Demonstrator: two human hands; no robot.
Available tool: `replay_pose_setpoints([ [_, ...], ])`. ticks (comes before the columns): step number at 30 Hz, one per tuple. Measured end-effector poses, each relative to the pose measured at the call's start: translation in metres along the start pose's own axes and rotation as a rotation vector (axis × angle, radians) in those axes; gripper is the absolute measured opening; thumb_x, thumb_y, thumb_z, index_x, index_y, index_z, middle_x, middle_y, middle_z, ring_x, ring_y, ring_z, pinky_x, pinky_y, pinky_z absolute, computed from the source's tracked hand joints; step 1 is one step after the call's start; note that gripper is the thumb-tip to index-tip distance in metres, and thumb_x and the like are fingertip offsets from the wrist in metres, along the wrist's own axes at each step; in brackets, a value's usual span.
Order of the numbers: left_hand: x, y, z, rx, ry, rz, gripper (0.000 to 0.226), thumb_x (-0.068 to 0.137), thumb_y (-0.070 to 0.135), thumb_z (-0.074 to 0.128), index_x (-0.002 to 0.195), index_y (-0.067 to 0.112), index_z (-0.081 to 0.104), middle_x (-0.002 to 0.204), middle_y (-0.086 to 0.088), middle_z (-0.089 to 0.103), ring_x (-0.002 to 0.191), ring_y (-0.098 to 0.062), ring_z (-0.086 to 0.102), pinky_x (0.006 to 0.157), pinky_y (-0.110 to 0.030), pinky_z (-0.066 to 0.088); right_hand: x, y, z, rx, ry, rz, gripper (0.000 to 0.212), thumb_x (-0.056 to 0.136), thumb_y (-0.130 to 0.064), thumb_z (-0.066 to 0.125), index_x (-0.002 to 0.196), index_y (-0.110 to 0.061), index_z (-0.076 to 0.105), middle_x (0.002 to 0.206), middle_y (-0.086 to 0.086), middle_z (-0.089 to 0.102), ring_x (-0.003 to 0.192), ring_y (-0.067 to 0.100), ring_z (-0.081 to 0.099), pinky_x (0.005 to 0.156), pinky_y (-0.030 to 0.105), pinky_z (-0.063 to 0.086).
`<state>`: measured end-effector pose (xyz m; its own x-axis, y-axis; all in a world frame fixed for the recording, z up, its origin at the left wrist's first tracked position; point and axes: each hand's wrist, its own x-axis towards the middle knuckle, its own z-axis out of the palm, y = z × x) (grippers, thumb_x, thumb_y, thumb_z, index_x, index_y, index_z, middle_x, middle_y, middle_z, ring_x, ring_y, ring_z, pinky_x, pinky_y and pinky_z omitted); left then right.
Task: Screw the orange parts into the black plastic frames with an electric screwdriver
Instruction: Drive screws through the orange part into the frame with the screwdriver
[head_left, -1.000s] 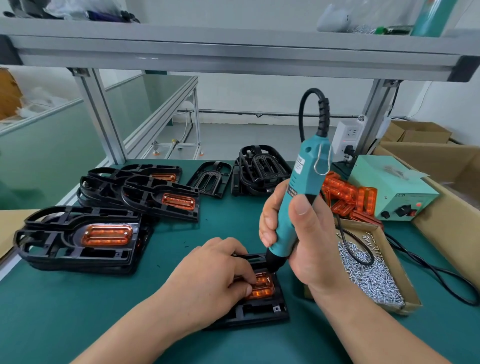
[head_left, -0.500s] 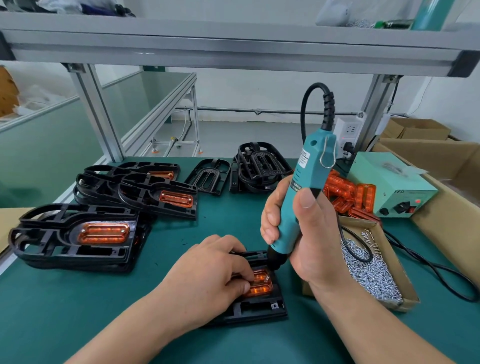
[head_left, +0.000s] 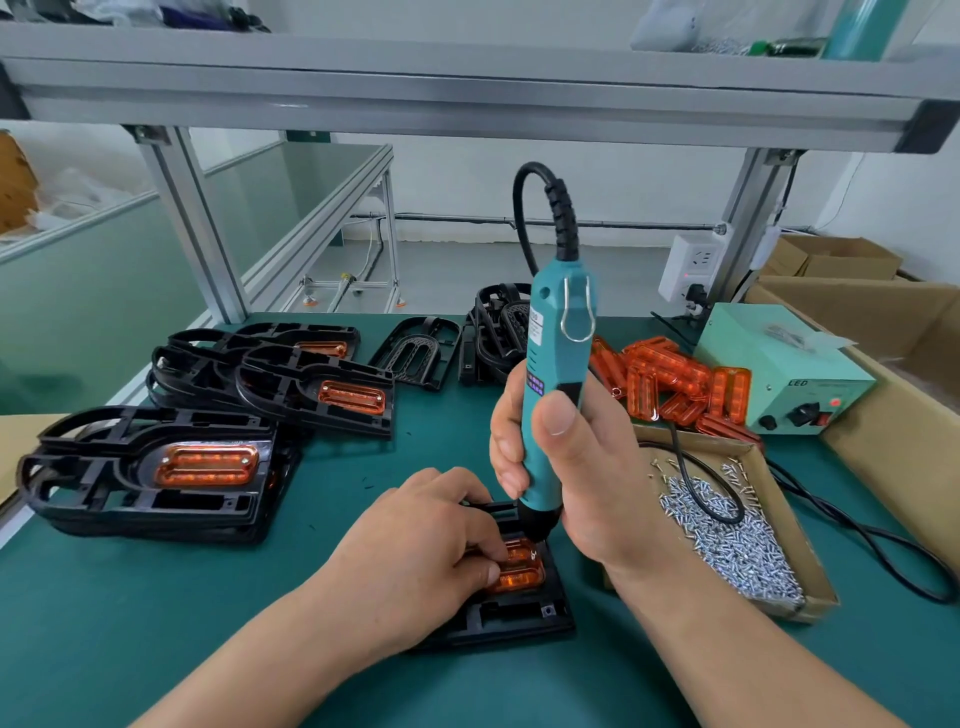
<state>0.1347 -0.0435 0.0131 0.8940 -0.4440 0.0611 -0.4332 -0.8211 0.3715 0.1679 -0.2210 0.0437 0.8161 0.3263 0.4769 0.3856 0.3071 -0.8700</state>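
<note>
I work at a bench covered by a green mat (head_left: 156, 623), under an aluminium shelf (head_left: 467, 98) carried on slanted posts (head_left: 192, 223); past the far edge there is grey floor and a white wall. The black frame (head_left: 519, 613) lies flat on the mat just in front of me, near the front edge, with the orange part (head_left: 519, 569) seated in it. My left hand (head_left: 415, 551) covers most of the frame, fingers bent down onto the orange part and thumb against its near side, pinning it. My right hand (head_left: 576, 467) is wrapped around the electric screwdriver (head_left: 556, 364), thumb up the barrel; the tool stands almost upright with its black nose at the part's far right corner, though my fingers hide the tip, so I cannot tell whether it sits on a screw. To my left, stacks of fitted frames (head_left: 145, 467) reach close to the mat's edge, leaving a bare strip between them and my left wrist. To my right, a cardboard tray (head_left: 717, 447) of screws (head_left: 737, 545) sits just beside my right wrist, with the screwdriver's cable (head_left: 696, 478) looping over it. Behind the tray is a pile of loose orange pieces (head_left: 675, 384), touching a green power box (head_left: 779, 374). Empty frames (head_left: 415, 353) lie at the back.
</note>
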Motion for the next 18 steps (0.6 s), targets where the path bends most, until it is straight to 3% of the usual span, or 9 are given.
replay_pose_setpoints([
  [7, 0.0000, 0.0007, 0.0008, -0.011, 0.014, -0.007, 0.018, 0.092, 0.050, 0.068, 0.109, 0.045, 0.073, 0.126, 0.028, 0.047, 0.119, -0.001, 0.040, 0.099, -0.031, 0.043, -0.0009, 0.0073, -0.0013, -0.012, -0.012, 0.022, 0.063, 0.097, -0.068, 0.065, 0.097, -0.007, 0.050, 0.076, 0.019, 0.044, 0.056, 0.027, 0.045, 0.057, 0.033, 0.044],
  [14, -0.0002, 0.0019, -0.0006, -0.009, 0.006, -0.013, 0.019, 0.092, 0.050, 0.068, 0.109, 0.044, 0.074, 0.126, 0.028, 0.047, 0.120, -0.001, 0.040, 0.101, -0.032, 0.043, 0.0010, 0.0073, 0.0006, 0.044, -0.044, 0.049, 0.068, 0.096, -0.070, 0.065, 0.090, -0.005, 0.047, 0.070, 0.001, 0.050, 0.051, 0.022, 0.045, 0.054, 0.029, 0.043],
  [18, 0.0002, 0.0022, -0.0010, -0.005, -0.002, -0.014, 0.020, 0.092, 0.051, 0.067, 0.110, 0.046, 0.073, 0.120, 0.030, 0.043, 0.117, 0.000, 0.039, 0.099, -0.032, 0.043, -0.0004, 0.0065, 0.0000, 0.017, -0.046, 0.028, 0.068, 0.095, -0.071, 0.066, 0.092, -0.005, 0.049, 0.072, 0.007, 0.048, 0.053, 0.025, 0.045, 0.057, 0.032, 0.044],
])
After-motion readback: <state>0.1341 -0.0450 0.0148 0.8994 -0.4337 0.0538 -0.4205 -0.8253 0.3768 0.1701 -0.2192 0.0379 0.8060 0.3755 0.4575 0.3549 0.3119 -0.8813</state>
